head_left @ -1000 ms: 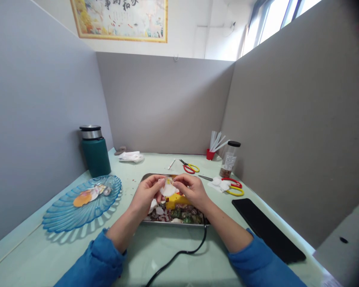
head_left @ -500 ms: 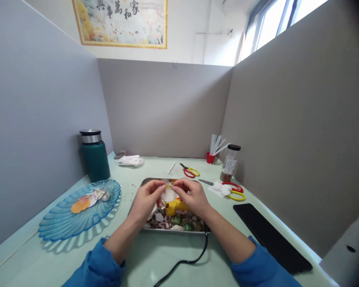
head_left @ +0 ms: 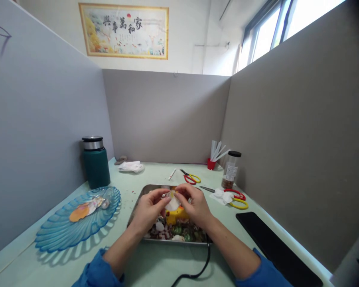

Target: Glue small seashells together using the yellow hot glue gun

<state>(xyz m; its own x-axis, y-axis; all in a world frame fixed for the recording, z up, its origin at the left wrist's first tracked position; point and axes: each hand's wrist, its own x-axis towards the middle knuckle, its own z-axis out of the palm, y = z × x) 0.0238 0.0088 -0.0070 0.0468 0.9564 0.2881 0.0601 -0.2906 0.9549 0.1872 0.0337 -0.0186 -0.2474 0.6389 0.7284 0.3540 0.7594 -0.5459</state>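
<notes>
Above the metal tray [head_left: 184, 242], my left hand [head_left: 149, 209] and my right hand [head_left: 195, 204] meet with fingertips pinched. Between them they hold a pale, fan-shaped shell [head_left: 172, 204] by its upper part, where a small yellowish patch shows. Fingers cover some of its edge. Just below, a yellow glue gun [head_left: 176, 216] lies over the tray, partly hidden by my right hand, and a black cord [head_left: 206, 261] runs out to the front. Small shells and green and brown pieces [head_left: 177, 230] fill the visible front of the tray.
On the left, a blue scalloped plate [head_left: 55, 231] bears several shells, with a green bottle [head_left: 95, 167] behind. Two pairs of scissors [head_left: 192, 179] [head_left: 238, 199], a red cup of white sticks [head_left: 211, 164], a jar [head_left: 231, 171] and a black slab [head_left: 275, 247] stand or lie rightward. Grey partitions [head_left: 167, 115] enclose the table.
The camera has tipped upward, so everything sits lower in view. Both hands still hold the shell over the tray, and more of the shell's pale face now shows between the fingers.
</notes>
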